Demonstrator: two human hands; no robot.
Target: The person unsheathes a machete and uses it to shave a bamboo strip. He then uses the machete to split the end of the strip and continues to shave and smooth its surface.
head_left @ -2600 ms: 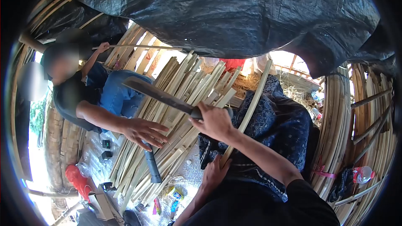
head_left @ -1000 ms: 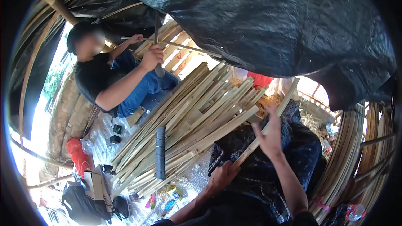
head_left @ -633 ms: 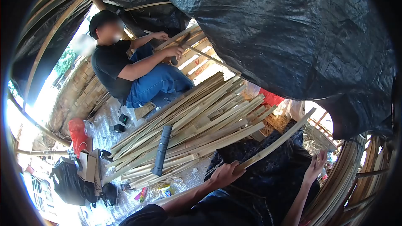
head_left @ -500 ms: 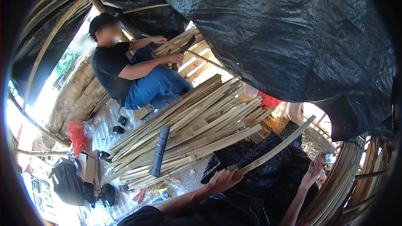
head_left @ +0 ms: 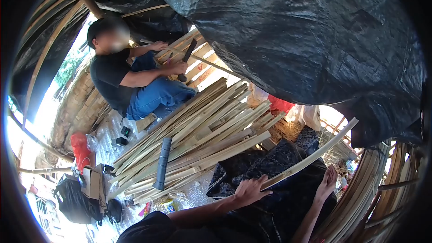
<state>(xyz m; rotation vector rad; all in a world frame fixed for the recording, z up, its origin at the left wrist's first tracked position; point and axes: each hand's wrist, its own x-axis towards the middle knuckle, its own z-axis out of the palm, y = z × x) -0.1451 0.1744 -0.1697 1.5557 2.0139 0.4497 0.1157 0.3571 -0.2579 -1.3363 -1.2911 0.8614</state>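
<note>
My left hand (head_left: 251, 191) is closed around the lower end of a long, slightly curved bamboo strip (head_left: 310, 158), which slants up to the right over dark patterned cloth. To the right of the strip, my right hand (head_left: 327, 182) is raised with its fingers up and apart, not touching the strip; nothing shows in it. A large pile of split bamboo strips (head_left: 198, 141) lies beyond my left hand. On top of the pile rests a dark cylindrical object (head_left: 163, 162).
A co-worker (head_left: 135, 76) sits at the upper left, holding a dark blade (head_left: 190, 56) and a thin strip. Black sheeting (head_left: 297, 31) hangs overhead. A black bag (head_left: 74, 198), a cardboard box (head_left: 92, 182) and a red bag (head_left: 81, 150) stand at lower left.
The view has shifted slightly, so the pile and co-worker appear further left. The strip's far end has moved right. The co-worker's blade is raised more upright.
</note>
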